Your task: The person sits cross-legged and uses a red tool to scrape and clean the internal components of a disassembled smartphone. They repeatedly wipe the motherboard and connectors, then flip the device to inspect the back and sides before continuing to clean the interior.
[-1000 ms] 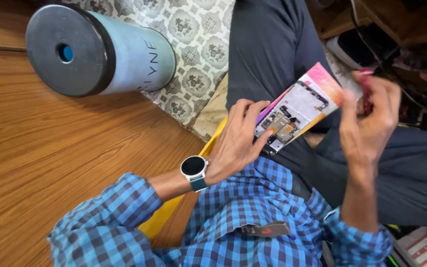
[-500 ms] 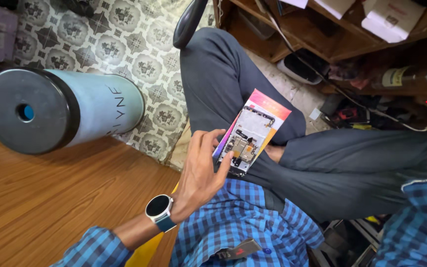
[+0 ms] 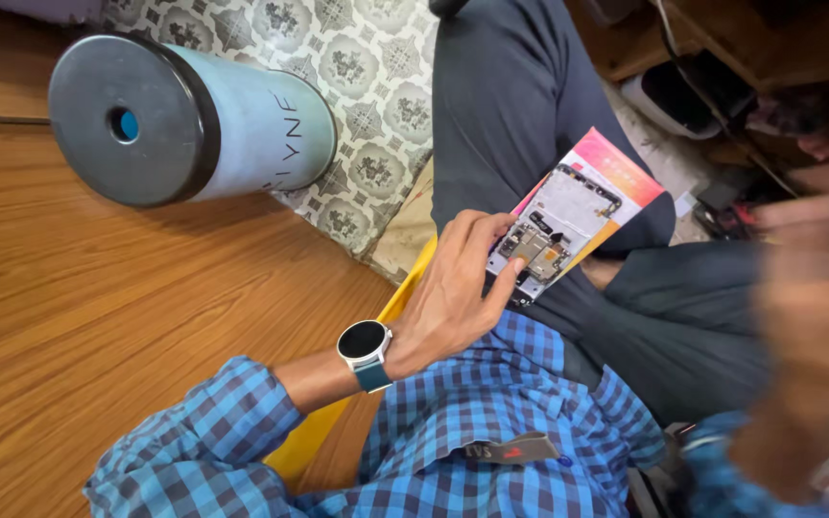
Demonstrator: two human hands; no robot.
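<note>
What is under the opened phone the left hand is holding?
The opened phone lies on a pink and orange card, steadied by the left hand over a grey trouser leg. Most of the card beneath is covered. The right hand is blurred.

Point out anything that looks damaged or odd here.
The phone with its back cover off, held in the left hand over the lap, shows bare circuitry. The pale blue cylinder with a grey lid looks tipped in this view. The right hand is blurred.
</note>
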